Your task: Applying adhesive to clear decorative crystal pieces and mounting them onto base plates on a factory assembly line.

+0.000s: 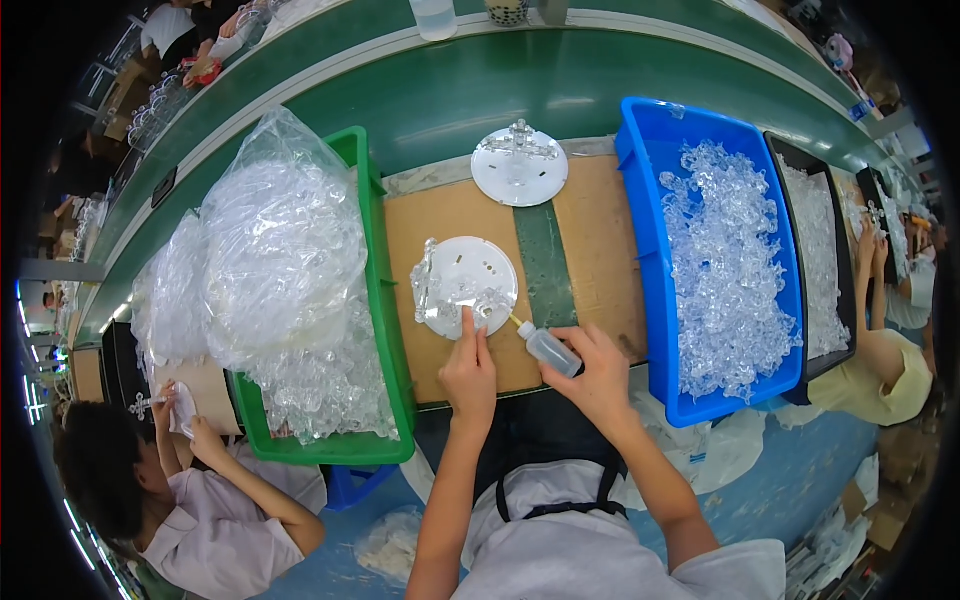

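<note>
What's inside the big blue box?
The blue bin holds a heap of small clear plastic pieces, piled toward its right side. Bare blue floor shows along its top and left. Whatever lies under the heap is hidden.

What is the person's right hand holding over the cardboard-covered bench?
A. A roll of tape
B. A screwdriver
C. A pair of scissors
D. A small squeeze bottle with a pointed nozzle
D. The right hand grips a small translucent squeeze bottle, its yellowish nozzle aimed at the white round disc that the left hand steadies with its fingertips.
</note>
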Demonstrator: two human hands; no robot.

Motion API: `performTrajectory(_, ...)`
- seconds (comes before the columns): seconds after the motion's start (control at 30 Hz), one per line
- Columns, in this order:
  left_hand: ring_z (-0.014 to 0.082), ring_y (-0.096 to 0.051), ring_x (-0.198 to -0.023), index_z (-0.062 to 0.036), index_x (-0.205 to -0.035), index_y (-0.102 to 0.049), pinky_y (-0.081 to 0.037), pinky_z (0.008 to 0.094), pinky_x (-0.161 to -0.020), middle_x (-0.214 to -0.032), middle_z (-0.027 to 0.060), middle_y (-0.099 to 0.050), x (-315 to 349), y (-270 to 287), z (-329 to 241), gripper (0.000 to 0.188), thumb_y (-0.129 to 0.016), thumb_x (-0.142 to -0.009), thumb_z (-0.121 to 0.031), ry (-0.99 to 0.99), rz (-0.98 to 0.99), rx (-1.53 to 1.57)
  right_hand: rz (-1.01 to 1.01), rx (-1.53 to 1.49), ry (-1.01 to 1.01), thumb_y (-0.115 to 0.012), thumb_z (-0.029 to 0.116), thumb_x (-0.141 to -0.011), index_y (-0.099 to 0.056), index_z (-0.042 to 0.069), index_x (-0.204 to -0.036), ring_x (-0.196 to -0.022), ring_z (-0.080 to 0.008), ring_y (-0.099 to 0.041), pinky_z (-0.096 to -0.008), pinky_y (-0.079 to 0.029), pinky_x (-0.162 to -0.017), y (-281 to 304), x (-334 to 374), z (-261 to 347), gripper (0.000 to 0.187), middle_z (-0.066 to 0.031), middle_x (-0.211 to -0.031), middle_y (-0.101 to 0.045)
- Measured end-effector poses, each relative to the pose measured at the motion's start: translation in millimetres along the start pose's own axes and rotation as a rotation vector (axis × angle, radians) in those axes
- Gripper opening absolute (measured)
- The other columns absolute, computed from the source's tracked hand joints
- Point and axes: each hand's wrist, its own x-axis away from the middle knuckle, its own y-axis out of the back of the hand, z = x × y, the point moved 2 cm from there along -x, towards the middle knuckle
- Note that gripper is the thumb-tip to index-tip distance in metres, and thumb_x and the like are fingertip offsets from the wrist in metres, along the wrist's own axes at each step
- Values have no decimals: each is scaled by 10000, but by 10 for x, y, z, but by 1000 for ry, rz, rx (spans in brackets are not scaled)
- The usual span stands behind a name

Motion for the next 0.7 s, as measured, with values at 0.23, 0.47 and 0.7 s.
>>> performTrajectory(0.23,81,-505,-547,5,-1148,-586,-412,238,-492,-678,51,-595,111,189,69,278,-568,-875,-44,138,-155,176,31,-233,-86,-754,163,-646,-625,62,-975,-663,-176,-581,-284,-476,-590,-183,190,134,368,-60,-758,-560)
performTrajectory(0.47,2,-380,-576,9,-1190,-558,-303,158,-501,-685,-48,-464,-266,274,36,323,-585,-874,-55,368,-22,470,28,-165,1,-730,206,-661,-615,68,-916,-677,-206,-590,-307,-477,-586,-304,133,325,312,-65,-765,-566)
performTrajectory(0.7,11,-306,-583,-6,-1132,-618,-252,172,-502,-654,-82,-369,-366,293,34,290,-623,-850,-75,420,38,462,41,-141,3,-714,203,-663,-604,79,-896,-707,-242,-589,-339,-476,-599,-358,85,366,286,-62,-788,-578)
